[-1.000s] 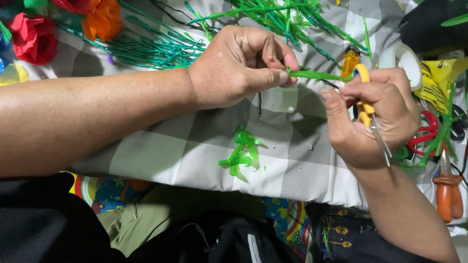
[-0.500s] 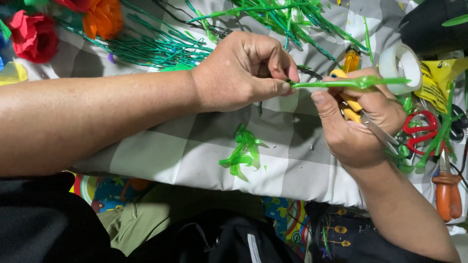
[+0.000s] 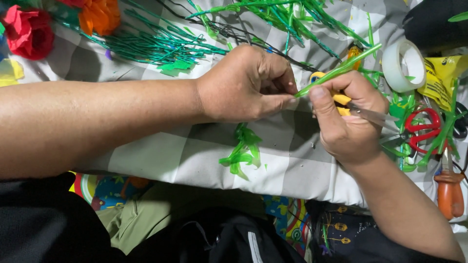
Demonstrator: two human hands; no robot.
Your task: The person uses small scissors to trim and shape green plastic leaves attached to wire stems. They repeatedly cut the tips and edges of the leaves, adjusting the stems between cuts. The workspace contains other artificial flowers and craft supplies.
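Head view: left hand point(image 3: 246, 85) pinched the near end of a green stem point(image 3: 337, 71) above the checked cloth point(image 3: 161, 156); right hand point(image 3: 348, 119) closed on yellow scissors point(image 3: 363, 113) and steadied the stem with the thumb. Probably light, thin and bendy; best held near the end. Tape roll point(image 3: 403, 65) and red scissors point(image 3: 423, 130) lay beside.

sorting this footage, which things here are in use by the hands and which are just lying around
In use:
left hand pinching the green stem
right hand holding the stem and yellow-handled scissors

Lying about:
tape roll
red-handled scissors
orange-handled tool
paper flowers
green scraps
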